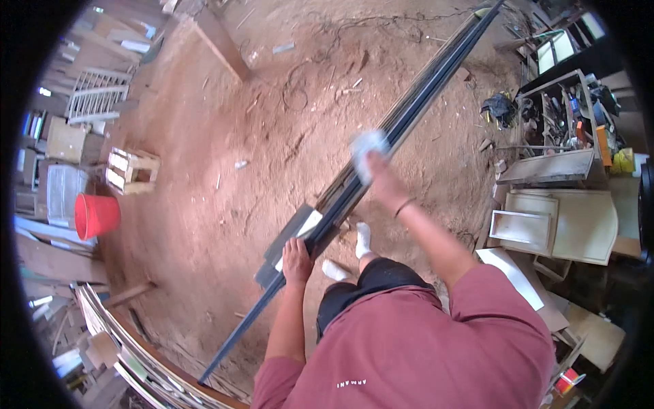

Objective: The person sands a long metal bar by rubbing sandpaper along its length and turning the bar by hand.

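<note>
A long dark strip [424, 91] runs diagonally over a narrow wooden support, from lower left to upper right. My left hand [298, 262] is closed round the strip near its middle, beside a grey board [285, 240] and a small white piece [310, 223]. Farther up the strip, my right hand [379, 173] is blurred by motion and presses a pale white-blue cloth [370, 145] on the strip. The part of the strip under the cloth and fingers is hidden.
A red bucket [97, 217] and a small wooden stool [140, 172] stand at the left. A wooden post [223, 42] rises at the top. Shelves with tools [560, 112] and pale panels [587, 221] line the right. Curved boards [129, 347] lie lower left.
</note>
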Demonstrator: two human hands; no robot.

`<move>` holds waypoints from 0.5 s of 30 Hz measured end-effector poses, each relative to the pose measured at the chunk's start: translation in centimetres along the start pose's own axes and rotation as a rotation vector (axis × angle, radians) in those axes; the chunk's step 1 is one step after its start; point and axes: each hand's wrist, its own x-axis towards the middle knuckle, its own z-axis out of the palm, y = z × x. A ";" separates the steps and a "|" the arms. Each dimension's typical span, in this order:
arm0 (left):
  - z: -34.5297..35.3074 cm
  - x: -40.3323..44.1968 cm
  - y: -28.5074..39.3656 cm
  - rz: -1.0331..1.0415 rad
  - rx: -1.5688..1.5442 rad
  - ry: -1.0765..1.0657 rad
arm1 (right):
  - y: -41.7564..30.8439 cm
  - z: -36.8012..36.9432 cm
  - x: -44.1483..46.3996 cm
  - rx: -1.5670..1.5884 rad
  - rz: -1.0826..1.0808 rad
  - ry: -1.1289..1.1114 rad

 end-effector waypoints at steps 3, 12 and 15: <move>0.6 -0.4 0.1 0.011 -0.022 0.027 | -9.4 7.4 -5.6 -0.335 -0.333 -0.317; 0.4 -0.3 0.1 -0.041 -0.012 -0.044 | 6.2 -6.6 4.9 -0.265 0.040 -0.095; 0.7 -0.6 0.0 -0.024 -0.022 -0.030 | 7.4 -5.3 5.4 -0.393 0.017 0.081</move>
